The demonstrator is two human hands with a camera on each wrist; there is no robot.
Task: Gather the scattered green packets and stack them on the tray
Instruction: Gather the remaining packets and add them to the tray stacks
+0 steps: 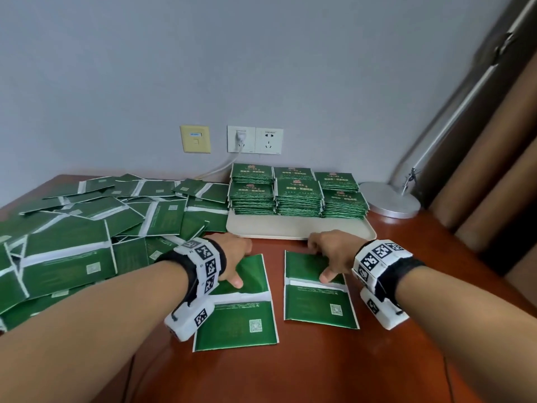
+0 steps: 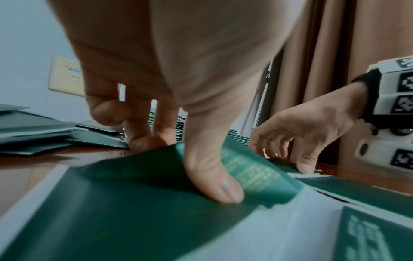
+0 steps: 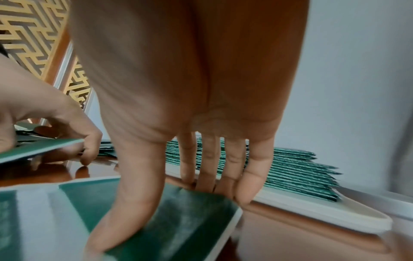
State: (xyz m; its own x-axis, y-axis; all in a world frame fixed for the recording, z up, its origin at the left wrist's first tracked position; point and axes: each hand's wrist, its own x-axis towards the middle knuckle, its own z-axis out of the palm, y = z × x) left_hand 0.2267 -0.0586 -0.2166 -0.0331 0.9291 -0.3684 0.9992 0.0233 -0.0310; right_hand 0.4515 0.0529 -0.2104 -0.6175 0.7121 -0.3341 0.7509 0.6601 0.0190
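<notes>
Two green packets lie flat on the brown table in front of the cream tray point(image 1: 290, 229). My left hand point(image 1: 242, 266) pinches the far part of the left packet point(image 1: 235, 318), thumb on top and fingers under its lifted, bent far edge point(image 2: 245, 159). My right hand point(image 1: 322, 258) holds the right packet point(image 1: 316, 303) the same way: thumb pressed on its top, fingers point(image 3: 243, 185) down against its far edge, close to the tray rim point(image 3: 312, 210). Several neat stacks of packets point(image 1: 299, 196) fill the back of the tray. A loose heap of scattered packets point(image 1: 87, 228) covers the table's left side.
A silver lamp base point(image 1: 389, 199) with its slanting arm stands right of the tray. Wall sockets and a white cable point(image 1: 220, 167) sit behind the tray. Brown curtains hang at the right. Bare table shows in front of the two packets.
</notes>
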